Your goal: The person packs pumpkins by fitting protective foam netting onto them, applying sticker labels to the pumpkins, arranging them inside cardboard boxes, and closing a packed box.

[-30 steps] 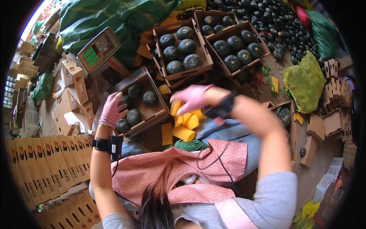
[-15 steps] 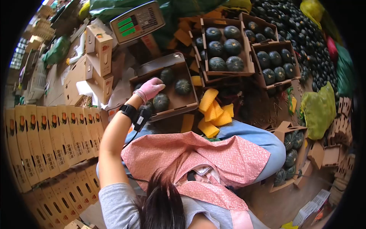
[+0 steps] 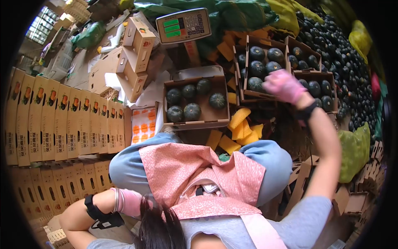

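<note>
Right now, the pink-gloved right hand (image 3: 286,86) is over the near right corner of a carton (image 3: 259,94) of dark green pumpkins (image 3: 257,67); its fingers look curled, though blur leaves unclear whether they grip one. The left hand (image 3: 132,202) (gloved too) sits beside the dark hair (image 3: 163,226), its fingers hidden, so I cannot tell how they stand. Six more pumpkins (image 3: 192,111) fill an open box (image 3: 196,124) in front of the scale display (image 3: 183,25), near yellow foam sleeves (image 3: 244,128).

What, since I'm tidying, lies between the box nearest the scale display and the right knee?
Yellow netting lies between the box and the knee, as the head view shows.
</note>
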`<state>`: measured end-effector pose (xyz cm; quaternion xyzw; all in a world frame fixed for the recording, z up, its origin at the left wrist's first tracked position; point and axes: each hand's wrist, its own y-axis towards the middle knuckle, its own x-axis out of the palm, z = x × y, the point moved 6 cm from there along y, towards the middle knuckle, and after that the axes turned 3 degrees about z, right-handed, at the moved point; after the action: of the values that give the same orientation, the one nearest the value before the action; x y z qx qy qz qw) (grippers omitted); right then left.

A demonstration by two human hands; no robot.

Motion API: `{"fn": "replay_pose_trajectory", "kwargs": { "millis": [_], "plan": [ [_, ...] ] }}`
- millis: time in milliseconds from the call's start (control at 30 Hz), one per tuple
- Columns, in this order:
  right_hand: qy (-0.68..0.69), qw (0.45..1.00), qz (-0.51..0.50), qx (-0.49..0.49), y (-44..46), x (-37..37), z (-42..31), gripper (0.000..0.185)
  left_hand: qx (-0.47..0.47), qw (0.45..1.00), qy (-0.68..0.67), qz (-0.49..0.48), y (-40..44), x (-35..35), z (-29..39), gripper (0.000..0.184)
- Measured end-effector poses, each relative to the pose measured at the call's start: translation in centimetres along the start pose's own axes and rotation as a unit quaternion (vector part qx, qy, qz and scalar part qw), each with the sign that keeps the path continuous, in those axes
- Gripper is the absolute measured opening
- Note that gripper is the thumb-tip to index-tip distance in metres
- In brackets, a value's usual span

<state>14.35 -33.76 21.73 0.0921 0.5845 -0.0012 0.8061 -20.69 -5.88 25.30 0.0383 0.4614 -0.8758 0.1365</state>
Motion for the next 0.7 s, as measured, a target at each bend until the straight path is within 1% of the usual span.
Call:
{"fn": "replay_pose_trajectory", "kwargs": {
  "millis": [33,67,100,133,167,200,267,333,400,433,467,500,533,600,633,667,700],
  "plan": [
    [0.042,0.998,-0.028,-0.025,2.6,3.8,-1.2,0.010,0.004,1.000,0.015,-0.003,0.8,0.2,-0.5,0.030],
    [0.073,0.996,-0.027,-0.043,5.2,6.3,-3.1,0.009,0.009,0.999,0.032,-0.008,1.7,0.2,-1.1,0.030],
    [0.101,0.990,-0.075,-0.066,7.3,9.3,-4.8,0.015,0.013,0.999,0.048,-0.014,2.7,0.1,-1.8,0.031],
    [0.151,0.976,-0.145,-0.061,9.3,11.3,-6.4,0.023,0.019,0.998,0.062,-0.019,3.8,0.0,-2.3,0.031],
    [0.191,0.964,-0.180,-0.036,11.0,13.0,-7.7,0.030,0.070,0.988,0.052,0.131,5.3,-2.6,-2.0,0.033],
    [0.228,0.950,-0.215,-0.012,12.2,14.7,-8.9,0.037,0.120,0.952,0.043,0.279,6.7,-5.8,-1.6,0.036],
    [0.243,0.942,-0.223,0.069,13.6,17.4,-10.0,0.051,0.134,0.927,-0.032,0.348,10.7,-11.7,-2.3,0.041],
    [0.234,0.931,-0.264,0.097,13.2,19.1,-11.1,0.065,0.031,0.904,-0.106,0.413,15.1,-16.2,-4.8,0.053],
    [0.200,0.935,-0.287,0.062,13.0,18.2,-11.4,0.071,-0.063,0.837,-0.066,0.540,19.4,-20.1,-8.3,0.068],
    [0.224,0.932,-0.280,0.049,12.7,17.6,-11.4,0.076,-0.090,0.806,-0.062,0.582,21.2,-22.0,-9.8,0.073],
    [0.250,0.926,-0.278,0.050,12.4,17.8,-11.7,0.077,-0.115,0.772,-0.060,0.622,22.8,-23.8,-11.1,0.078],
    [0.270,0.917,-0.289,0.047,12.1,17.8,-12.2,0.077,-0.145,0.734,-0.057,0.662,23.9,-25.1,-11.9,0.073],
    [0.293,0.906,-0.302,0.042,11.9,17.7,-12.6,0.077,-0.163,0.754,-0.063,0.634,24.8,-26.2,-11.9,0.071],
    [0.291,0.919,-0.267,0.003,11.9,17.4,-13.2,0.067,-0.205,0.791,-0.082,0.570,26.1,-26.9,-11.7,0.066],
    [0.291,0.923,-0.252,-0.018,11.8,17.1,-13.6,0.062,-0.183,0.766,-0.074,0.611,26.7,-26.6,-11.0,0.060],
    [0.303,0.936,-0.177,-0.015,11.7,16.2,-13.6,0.053,-0.127,0.734,-0.062,0.664,26.8,-26.1,-10.0,0.057],
    [0.316,0.944,-0.100,-0.012,11.2,15.2,-13.7,0.044,-0.093,0.734,-0.044,0.671,27.4,-25.4,-9.1,0.051]
  ]
}}
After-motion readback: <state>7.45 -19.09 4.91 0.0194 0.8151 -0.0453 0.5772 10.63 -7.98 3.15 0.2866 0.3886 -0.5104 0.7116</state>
